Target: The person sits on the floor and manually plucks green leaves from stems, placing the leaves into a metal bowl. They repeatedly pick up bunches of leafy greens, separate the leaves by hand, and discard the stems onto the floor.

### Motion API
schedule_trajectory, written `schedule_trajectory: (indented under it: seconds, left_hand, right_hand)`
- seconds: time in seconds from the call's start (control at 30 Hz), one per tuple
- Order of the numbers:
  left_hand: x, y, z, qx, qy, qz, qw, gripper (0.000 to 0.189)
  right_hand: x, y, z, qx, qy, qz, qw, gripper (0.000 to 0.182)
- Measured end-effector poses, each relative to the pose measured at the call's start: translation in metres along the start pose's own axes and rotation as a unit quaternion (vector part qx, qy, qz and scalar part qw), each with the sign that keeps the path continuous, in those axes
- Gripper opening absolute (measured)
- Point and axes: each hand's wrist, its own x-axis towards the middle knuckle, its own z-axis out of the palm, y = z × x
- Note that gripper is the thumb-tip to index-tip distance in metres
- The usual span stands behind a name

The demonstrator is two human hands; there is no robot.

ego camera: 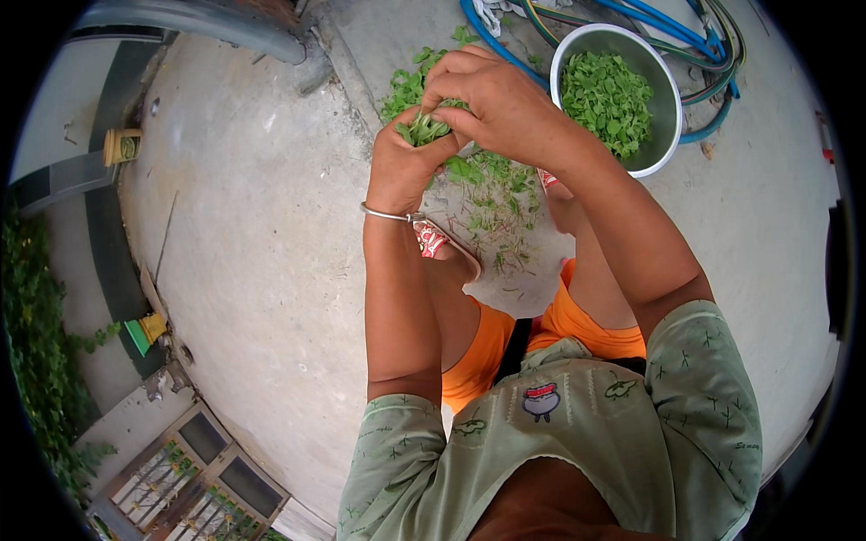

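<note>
My left hand (406, 159), with a metal bangle at the wrist, holds a small bunch of leafy greens (425, 128). Over the bunch, the bent fingers of my right hand (473, 95) pinch at its stems and leaves. A metal bowl (671, 138) with many loose green leaves (605, 101) in it stands on the ground to the right of my right hand. Behind my hands lies a pile of leafy greens (406, 88), partly hidden by them. Stem scraps and leaves (500, 203) are strewn on the concrete between my feet.
Blue and striped hoses (710, 115) lie coiled behind and beside the bowl. A thick grey pipe (223, 30) runs at the upper left. A yellow bucket (123, 147) stands by the left wall. Below my hands are my sandalled feet (443, 250).
</note>
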Motion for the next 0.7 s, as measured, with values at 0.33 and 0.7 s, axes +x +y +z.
schedule_trajectory:
  seconds: [0.33, 0.7]
  left_hand:
    - [-0.0018, 0.0043, -0.0007, -0.149, -0.038, -0.015, 0.988, 0.026]
    - [-0.0001, -0.003, -0.0029, -0.192, -0.049, 0.033, 0.98, 0.032]
  right_hand:
    - [0.0037, -0.0069, 0.0005, 0.022, 0.081, -0.011, 0.996, 0.008]
    - [0.0044, -0.0021, -0.0004, 0.051, 0.05, 0.044, 0.996, 0.006]
